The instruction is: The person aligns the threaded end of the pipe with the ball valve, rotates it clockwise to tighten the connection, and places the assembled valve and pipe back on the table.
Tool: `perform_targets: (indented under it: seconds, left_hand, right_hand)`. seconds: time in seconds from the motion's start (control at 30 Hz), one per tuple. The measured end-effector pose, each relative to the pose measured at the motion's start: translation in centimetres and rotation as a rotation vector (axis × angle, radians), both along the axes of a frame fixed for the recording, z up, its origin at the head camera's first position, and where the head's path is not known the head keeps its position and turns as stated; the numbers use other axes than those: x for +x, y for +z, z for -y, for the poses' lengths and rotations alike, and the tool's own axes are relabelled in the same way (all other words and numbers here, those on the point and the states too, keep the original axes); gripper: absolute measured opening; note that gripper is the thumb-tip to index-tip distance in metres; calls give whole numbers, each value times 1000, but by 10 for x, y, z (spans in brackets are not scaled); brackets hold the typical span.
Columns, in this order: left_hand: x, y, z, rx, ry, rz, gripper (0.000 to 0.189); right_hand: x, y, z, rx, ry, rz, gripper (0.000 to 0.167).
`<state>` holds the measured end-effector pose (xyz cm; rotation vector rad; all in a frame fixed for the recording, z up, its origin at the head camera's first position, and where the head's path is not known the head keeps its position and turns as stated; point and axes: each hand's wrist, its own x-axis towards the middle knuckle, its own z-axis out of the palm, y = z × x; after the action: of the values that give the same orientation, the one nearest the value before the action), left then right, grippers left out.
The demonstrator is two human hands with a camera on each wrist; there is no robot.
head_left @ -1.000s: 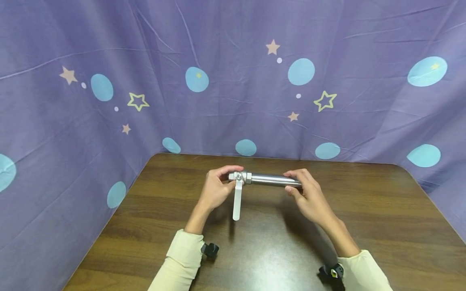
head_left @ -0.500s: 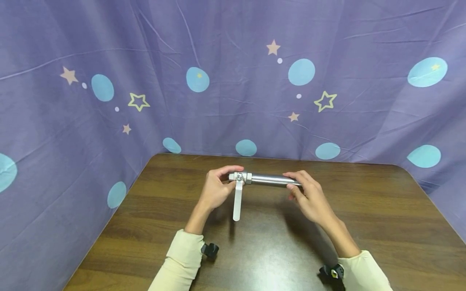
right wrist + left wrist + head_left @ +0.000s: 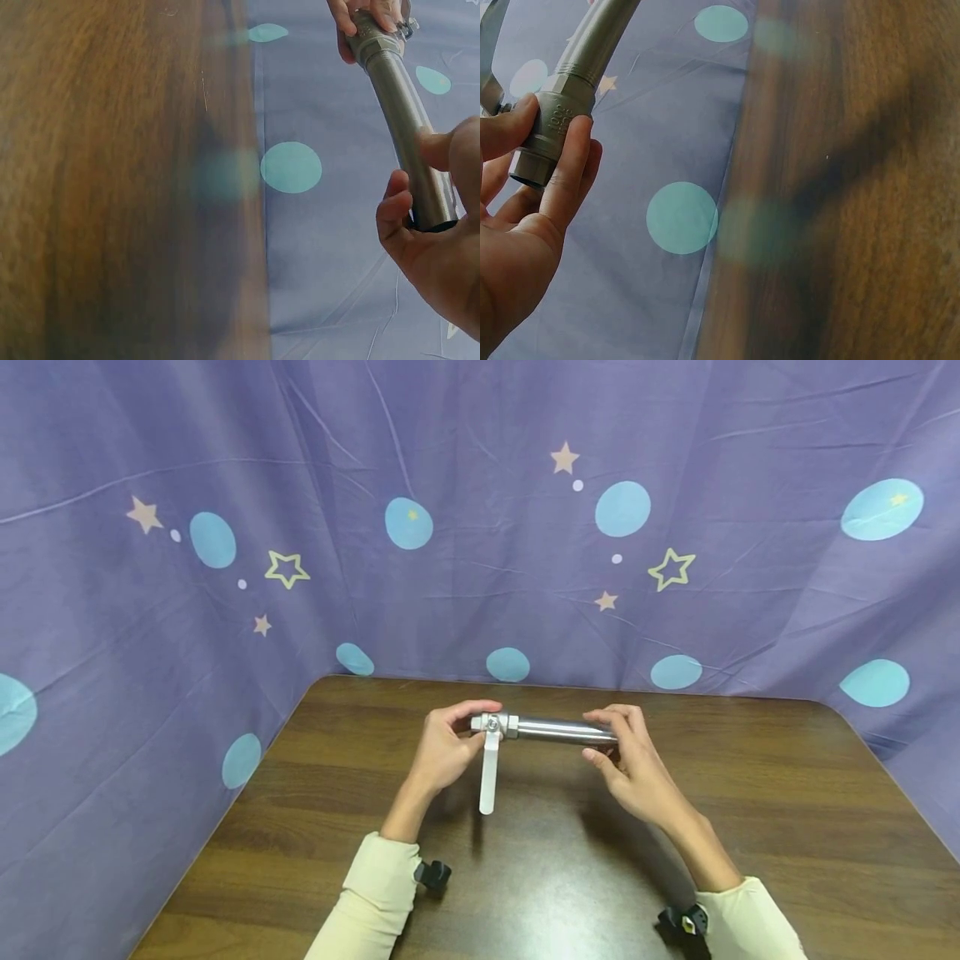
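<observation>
A ball valve (image 3: 504, 725) with a long white lever handle (image 3: 488, 777) is joined to one end of a shiny metal pipe (image 3: 555, 730). My left hand (image 3: 441, 753) grips the valve body between thumb and fingers, and the lever points toward me. Raised lettering shows on the valve body (image 3: 555, 120) in the left wrist view. At the pipe's other end is my right hand (image 3: 637, 768), its thumb and bent fingers around the tube. The right wrist view shows the pipe's dark open end (image 3: 436, 226) close to the palm. Both pieces are held above the table.
Beneath the hands is a brown wooden table (image 3: 337, 827) with rounded far corners. A purple curtain (image 3: 480, 602) with blue dots and stars hangs behind it and along the left. Small black cameras (image 3: 433, 877) sit at both wrists.
My right hand's fingers and thumb have shifted around the pipe, the thumb now lower on its near side. The left hand, valve and lever stay in place.
</observation>
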<state>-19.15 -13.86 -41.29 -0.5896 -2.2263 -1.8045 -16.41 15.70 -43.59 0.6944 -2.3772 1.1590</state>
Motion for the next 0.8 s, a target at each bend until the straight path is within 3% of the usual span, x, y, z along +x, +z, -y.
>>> perform_targets:
  seconds: [0.3, 0.8]
  left_hand:
    - [0, -1, 0, -1, 4, -14, 42]
    - [-2, -1, 0, -2, 7, -24, 42]
  right_hand:
    - [-1, -1, 2, -29, -8, -59, 41]
    - [-5, 0, 0, -65, 14, -79, 41]
